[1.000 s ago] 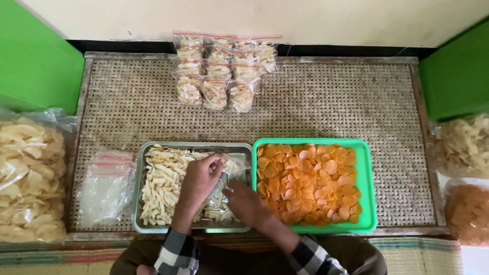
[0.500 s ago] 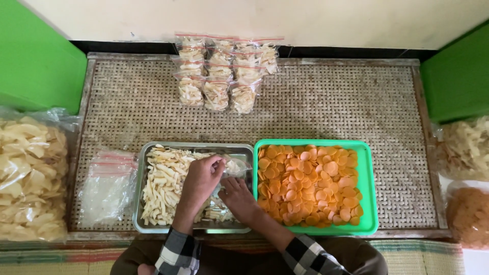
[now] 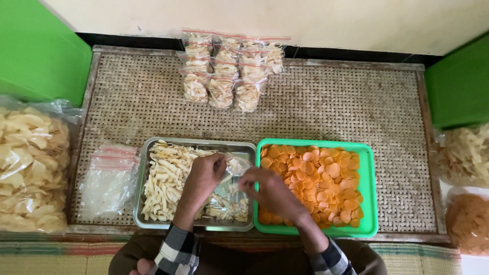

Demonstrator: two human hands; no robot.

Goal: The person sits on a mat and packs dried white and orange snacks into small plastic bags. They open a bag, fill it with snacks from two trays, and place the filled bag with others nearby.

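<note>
The left hand (image 3: 204, 175) hovers over the metal tray (image 3: 147, 214), its fingers pinched around the mouth of a small clear bag (image 3: 235, 165) that already holds a few pale pieces. The right hand (image 3: 270, 191) meets it from the other side, fingers curled at the same bag's rim, so both hands are closed on it just above the seam where the two trays touch.

The steel tray is shiny and shallow; pale, stick-shaped chips (image 3: 165, 181) pile up in its left half, while the right half shows bare metal with only scattered bits, which suggests a good share has already gone out. The green plastic tray (image 3: 369, 203) beside it looks full of thin, round orange chips (image 3: 318, 183). To the left lies a flat stack of empty zip bags (image 3: 109, 178) with red strips, so plenty of bagging seems left.

Farther off on the woven rattan desk (image 3: 331, 107), about a dozen filled bags (image 3: 229, 71) lie in overlapping rows, sealed and finished. Big crinkled sacks of crackers (image 3: 28, 163) sit at either edge.
</note>
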